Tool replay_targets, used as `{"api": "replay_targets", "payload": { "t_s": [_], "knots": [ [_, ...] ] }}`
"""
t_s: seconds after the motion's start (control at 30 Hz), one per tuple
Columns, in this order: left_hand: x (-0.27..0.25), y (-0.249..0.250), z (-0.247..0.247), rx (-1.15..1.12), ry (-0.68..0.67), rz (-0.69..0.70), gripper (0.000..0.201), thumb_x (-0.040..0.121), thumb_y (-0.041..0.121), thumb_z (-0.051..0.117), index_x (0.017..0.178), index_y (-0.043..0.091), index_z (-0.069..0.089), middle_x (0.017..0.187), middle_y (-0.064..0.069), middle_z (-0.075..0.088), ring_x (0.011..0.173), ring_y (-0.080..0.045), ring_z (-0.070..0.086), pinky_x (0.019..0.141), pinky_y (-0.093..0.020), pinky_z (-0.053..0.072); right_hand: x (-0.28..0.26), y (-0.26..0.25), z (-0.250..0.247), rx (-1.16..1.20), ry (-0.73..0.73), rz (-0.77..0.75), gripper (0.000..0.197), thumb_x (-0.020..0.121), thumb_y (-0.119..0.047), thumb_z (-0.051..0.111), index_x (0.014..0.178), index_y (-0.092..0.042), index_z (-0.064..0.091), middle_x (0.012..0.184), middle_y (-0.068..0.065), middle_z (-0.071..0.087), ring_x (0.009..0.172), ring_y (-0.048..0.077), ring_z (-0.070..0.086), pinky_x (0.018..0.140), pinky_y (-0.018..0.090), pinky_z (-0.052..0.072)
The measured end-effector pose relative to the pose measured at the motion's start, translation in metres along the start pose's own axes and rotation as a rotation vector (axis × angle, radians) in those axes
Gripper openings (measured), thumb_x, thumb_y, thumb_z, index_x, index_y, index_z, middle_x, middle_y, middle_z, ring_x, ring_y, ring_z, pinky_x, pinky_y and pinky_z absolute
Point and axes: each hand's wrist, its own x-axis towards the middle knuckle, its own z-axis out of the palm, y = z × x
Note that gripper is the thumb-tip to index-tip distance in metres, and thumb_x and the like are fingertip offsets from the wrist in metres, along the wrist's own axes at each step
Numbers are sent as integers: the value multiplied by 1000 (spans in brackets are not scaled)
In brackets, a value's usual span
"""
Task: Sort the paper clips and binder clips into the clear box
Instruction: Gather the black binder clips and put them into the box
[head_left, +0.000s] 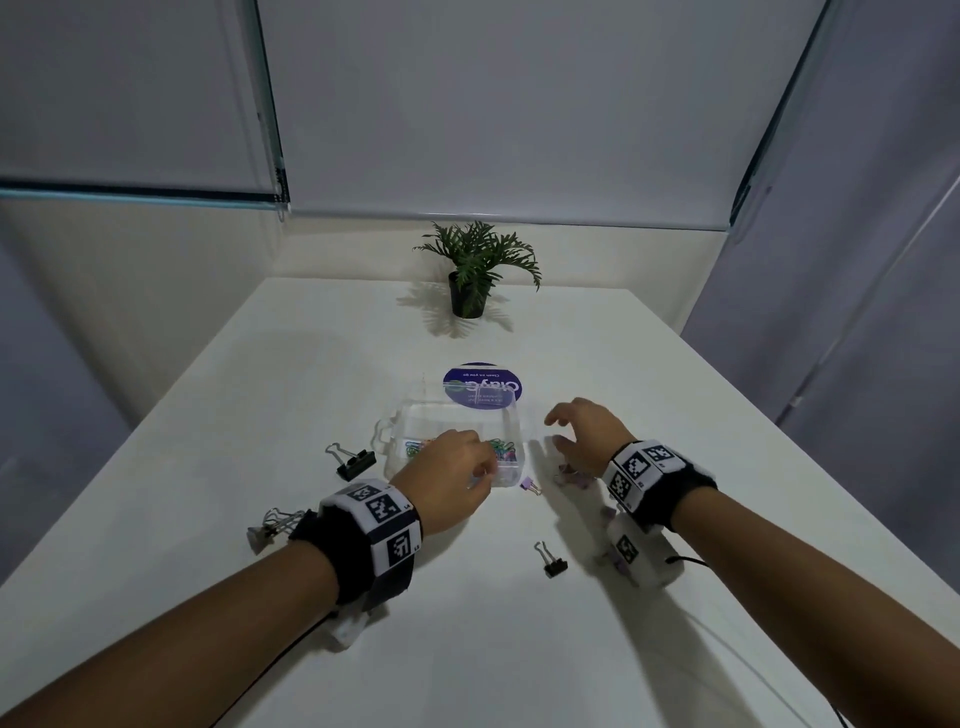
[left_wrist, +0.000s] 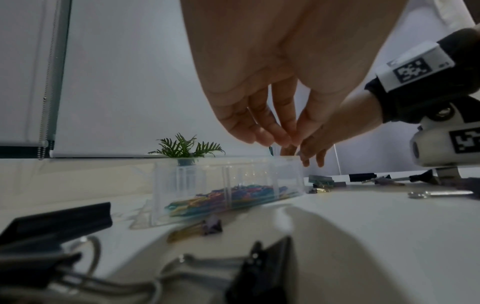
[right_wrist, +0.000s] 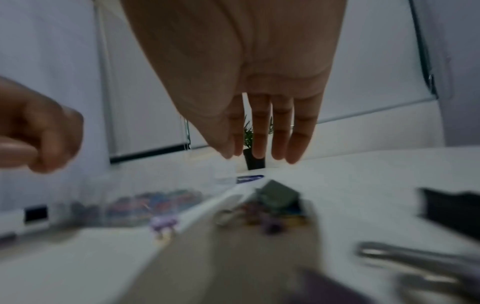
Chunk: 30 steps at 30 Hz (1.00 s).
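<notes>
The clear box (head_left: 462, 415) stands mid-table with coloured paper clips (head_left: 500, 449) in its near compartments. My left hand (head_left: 483, 475) hovers over the box's near right corner. Its fingertips (left_wrist: 285, 139) are bunched, pinching what looks like a thin teal paper clip (left_wrist: 270, 150). My right hand (head_left: 558, 431) hangs just right of the box, holding nothing. Its fingers (right_wrist: 259, 152) point straight down above a small pile of binder clips (right_wrist: 275, 205). Loose binder clips lie around: a black one (head_left: 356, 461) left of the box, a small purple one (head_left: 530, 486), another black one (head_left: 554, 562), and silver ones (head_left: 270, 525).
A potted plant (head_left: 470, 283) stands at the back of the white table (head_left: 727, 519). A round purple sticker (head_left: 488, 387) lies just behind the box. Walls and blinds close in the far side.
</notes>
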Motion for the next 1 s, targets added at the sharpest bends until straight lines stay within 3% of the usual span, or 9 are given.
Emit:
{"api": "replay_targets", "payload": {
  "t_s": [0.07, 0.13, 0.23, 0.43, 0.57, 0.67, 0.8, 0.9, 1.0],
  "knots": [
    [2, 4, 2, 13, -24, 20, 20, 90, 16, 48, 98, 9, 65, 102, -9, 61, 100, -23, 52, 82, -22, 35, -6, 13, 0, -98, -113, 36, 36, 88, -14, 48, 123, -15, 54, 126, 13, 52, 114, 31, 52, 96, 35, 43],
    [4, 10, 4, 13, -53, 39, 21, 90, 14, 48, 101, 11, 66, 105, -7, 61, 103, -22, 53, 80, -19, 31, -13, 19, -2, -135, -182, 26, 34, 87, -15, 48, 120, -15, 56, 124, 11, 57, 108, 28, 56, 92, 32, 43],
    [8, 18, 9, 58, -200, 46, 26, 91, 17, 49, 112, 13, 64, 116, -4, 59, 112, -19, 51, 94, -24, 36, -26, 22, -9, -77, -188, 21, 24, 85, -17, 52, 107, -13, 61, 107, 8, 69, 79, 19, 54, 76, 26, 44],
    [9, 37, 12, 115, -424, 31, 40, 90, 17, 51, 130, 13, 50, 132, -8, 47, 127, -24, 43, 105, -33, 36, -46, 17, -16, 4, -213, -22, 18, 72, -14, 69, 77, -21, 54, 75, -5, 63, 72, 15, 57, 61, 23, 46],
    [10, 48, 8, 192, -473, 64, 56, 90, 25, 55, 141, 12, 34, 142, -8, 38, 131, -26, 42, 105, -37, 37, -64, 10, -11, 43, -303, -107, 16, 72, -18, 74, 85, -20, 65, 73, -11, 61, 63, 3, 53, 71, 24, 48],
    [10, 57, 8, 241, -556, 119, 66, 90, 27, 57, 145, 13, 25, 144, -11, 36, 132, -29, 41, 104, -39, 39, -66, 13, -13, 76, -250, -122, 14, 81, -21, 66, 93, -15, 68, 85, -3, 66, 61, -6, 49, 60, 7, 39],
    [3, 63, 17, 274, -674, 201, 73, 88, 28, 57, 149, 23, 17, 147, -12, 32, 135, -32, 34, 110, -42, 35, -54, 34, -23, -14, -108, 6, 20, 86, -12, 54, 101, -11, 67, 106, 4, 69, 83, 13, 61, 64, 10, 37],
    [-4, 61, 22, 317, -737, 196, 75, 89, 32, 55, 149, 27, 10, 151, -11, 25, 138, -33, 28, 111, -47, 33, -48, 50, -22, -166, -162, 115, 28, 88, -14, 51, 114, -12, 60, 120, 10, 60, 107, 24, 58, 83, 26, 41],
    [-9, 57, 21, 338, -718, 164, 78, 91, 37, 52, 150, 18, 4, 155, -11, 17, 142, -31, 22, 113, -45, 30, -51, 57, -18, -192, -215, 150, 28, 89, -21, 51, 115, -11, 58, 119, 10, 60, 109, 24, 56, 81, 24, 39]
  ]
}}
